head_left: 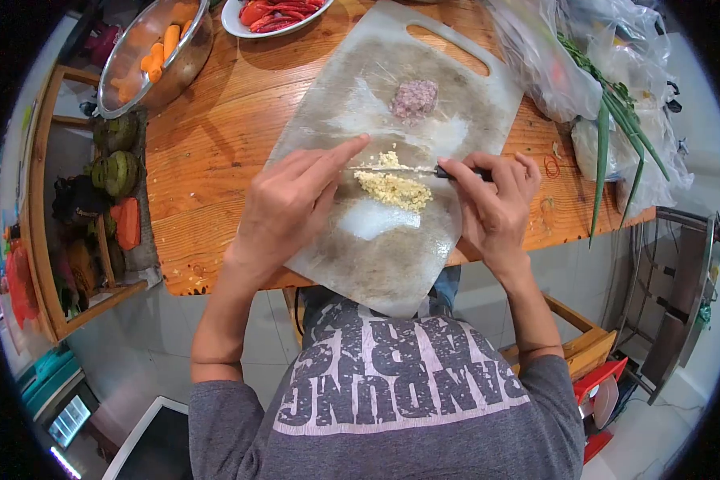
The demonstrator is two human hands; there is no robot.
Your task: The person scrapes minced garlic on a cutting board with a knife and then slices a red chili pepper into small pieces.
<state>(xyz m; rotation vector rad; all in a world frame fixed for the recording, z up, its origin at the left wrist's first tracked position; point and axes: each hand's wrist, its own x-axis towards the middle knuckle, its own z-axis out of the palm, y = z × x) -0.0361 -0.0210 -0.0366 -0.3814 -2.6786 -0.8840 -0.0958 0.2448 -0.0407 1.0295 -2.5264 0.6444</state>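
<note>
My right hand (496,196) grips the black handle of a knife (400,169). Its thin blade lies edge-down across a pile of finely chopped pale-yellow bits, which look like garlic (396,192). At the other end of the blade is my left hand (288,200), its index finger stretched out beside the tip and nothing visible in it; its lower fingers are partly hidden. Under both hands is a worn, whitish cutting board (360,268), set at a slant and overhanging the table's near edge. Farther up the board sits a mound of minced pinkish-purple stuff (414,100).
On the wooden table (208,176), a metal bowl (124,48) of carrots stands at the far left, beside a white plate (244,34) of red chillies. Plastic bags (556,72) and green onions (616,120) crowd the right side. A wooden shelf (44,200) with vegetables is at left.
</note>
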